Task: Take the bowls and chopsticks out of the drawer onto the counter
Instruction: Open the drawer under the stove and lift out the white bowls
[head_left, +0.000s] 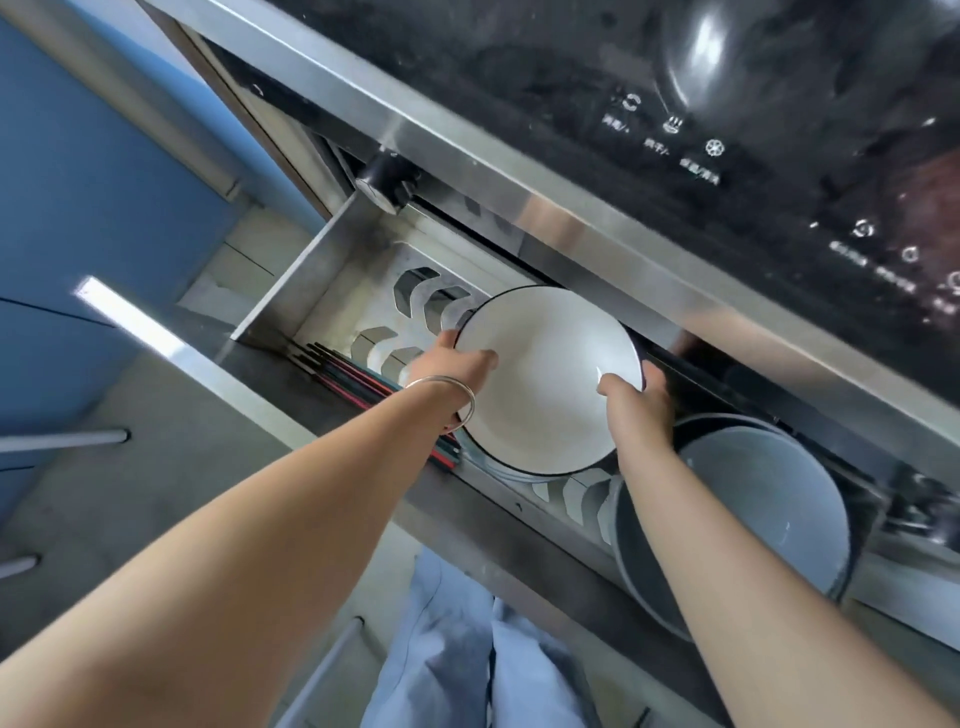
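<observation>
I hold one round, glossy white bowl (545, 374) over the steel drawer (291, 291), left hand (447, 364) and right hand (636, 402) each pinching its dark rim. Beside it: thin red and dark chopsticks (353, 376); one smooth grey bowl (763, 514).

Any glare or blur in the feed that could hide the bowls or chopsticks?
Head view: glare on the black control panel and the drawer front; wide-angle bending at the edges; slight motion blur. White bowl, grey bowls and chopsticks stay readable.
</observation>
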